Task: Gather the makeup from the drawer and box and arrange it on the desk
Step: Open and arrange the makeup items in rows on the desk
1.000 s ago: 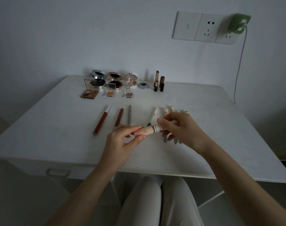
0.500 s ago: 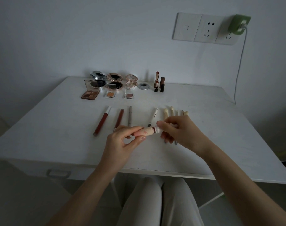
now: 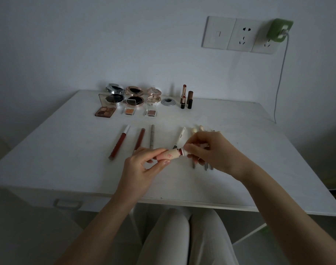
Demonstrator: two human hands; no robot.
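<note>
Tube (image 3: 170, 155) of pale peach, with a pinkish print on its side, lies level between my hands over the front middle of the desk (image 3: 67, 153). A dark red band shows at its neck, where a white cap (image 3: 184, 153) meets it. My left hand (image 3: 142, 169) pinches the body between thumb and fingers; my right hand (image 3: 211, 153) pinches the cap end. Just behind them, a red lip gloss (image 3: 119, 142), slim pencils and brushes lie in a row. At the back stand open compacts (image 3: 134, 96), small eyeshadow pans and two lipsticks (image 3: 186, 97).
</note>
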